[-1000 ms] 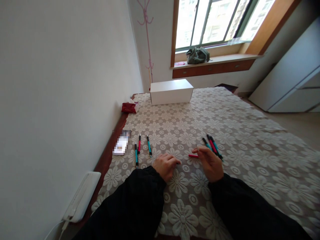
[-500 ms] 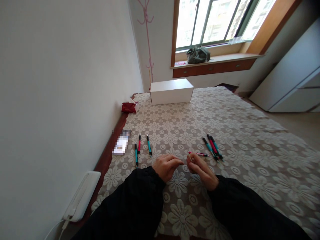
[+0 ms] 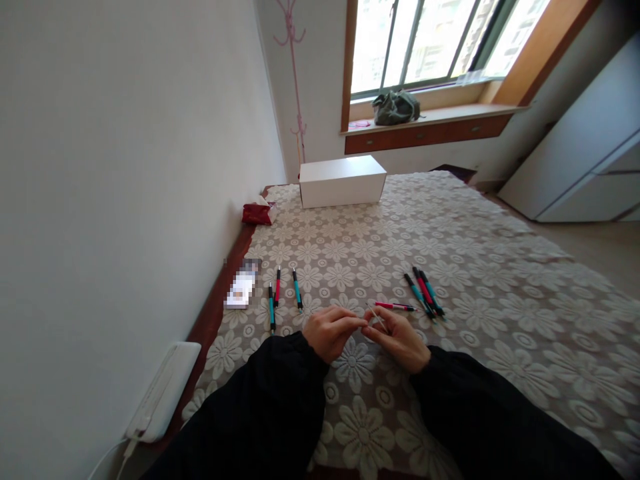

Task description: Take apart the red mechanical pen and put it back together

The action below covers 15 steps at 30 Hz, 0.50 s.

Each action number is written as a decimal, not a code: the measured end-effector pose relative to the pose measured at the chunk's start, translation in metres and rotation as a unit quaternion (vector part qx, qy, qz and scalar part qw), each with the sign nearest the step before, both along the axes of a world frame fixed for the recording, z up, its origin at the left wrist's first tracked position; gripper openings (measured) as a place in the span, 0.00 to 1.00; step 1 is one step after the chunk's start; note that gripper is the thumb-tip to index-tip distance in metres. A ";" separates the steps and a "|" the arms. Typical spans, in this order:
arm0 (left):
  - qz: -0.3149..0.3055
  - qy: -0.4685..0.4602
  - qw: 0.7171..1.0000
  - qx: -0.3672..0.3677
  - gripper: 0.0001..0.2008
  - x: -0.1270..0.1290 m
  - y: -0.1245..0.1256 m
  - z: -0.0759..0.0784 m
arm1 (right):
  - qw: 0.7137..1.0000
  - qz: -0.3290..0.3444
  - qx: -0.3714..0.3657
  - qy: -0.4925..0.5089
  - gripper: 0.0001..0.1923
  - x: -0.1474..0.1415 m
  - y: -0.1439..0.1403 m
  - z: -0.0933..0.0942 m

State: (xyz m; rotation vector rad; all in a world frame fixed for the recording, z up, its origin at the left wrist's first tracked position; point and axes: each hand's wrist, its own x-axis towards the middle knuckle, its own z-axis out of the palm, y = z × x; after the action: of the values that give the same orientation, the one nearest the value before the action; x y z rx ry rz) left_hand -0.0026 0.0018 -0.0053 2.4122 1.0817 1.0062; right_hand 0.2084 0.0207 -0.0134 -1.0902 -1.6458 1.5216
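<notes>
My right hand (image 3: 397, 339) is closed on a thin, pale pen refill (image 3: 379, 319), which slants up to the left between the fingers. My left hand (image 3: 333, 331) has its fingers pressed together in a pinch, and their tips meet those of my right hand. Whatever the left fingertips hold is too small to make out. Just beyond my right hand lies a red pen (image 3: 395, 306) with a black end. Further right, teal and red pens (image 3: 424, 288) lie in a close bunch. Beyond my left hand are a red pen (image 3: 277, 287) and two teal pens (image 3: 297, 290).
A flowered cloth (image 3: 350, 250) covers the table. At its far end stands a white box (image 3: 343, 187), with a red tissue packet (image 3: 257, 214) to the left. Along the left edge lie a blurred phone (image 3: 243, 285) and a white power strip (image 3: 164, 392) with a cable.
My right hand has shifted slightly left, bringing its fingertips against those of my left hand. The refill now tilts further left. The pens on the cloth stay in place.
</notes>
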 end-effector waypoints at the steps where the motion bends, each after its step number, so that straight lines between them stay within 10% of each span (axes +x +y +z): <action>1: -0.001 0.003 1.000 -0.003 0.13 0.000 0.000 -0.001 | 1.000 -0.004 0.005 0.001 0.27 0.000 0.000 0.000; 9: 0.005 -0.005 1.000 -0.015 0.11 0.001 0.000 0.002 | 1.000 -0.007 0.023 -0.012 0.26 -0.003 -0.002 0.006; 15: 0.140 0.052 0.987 -0.053 0.09 -0.004 0.004 0.002 | 0.980 -0.054 0.143 -0.126 0.19 0.009 0.006 -0.002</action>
State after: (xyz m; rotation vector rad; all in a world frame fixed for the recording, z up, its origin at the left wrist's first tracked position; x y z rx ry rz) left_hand -0.0063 0.0061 -0.0030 2.2933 1.5040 0.8862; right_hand 0.2174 0.0267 -0.0154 -1.2260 -1.8725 1.0694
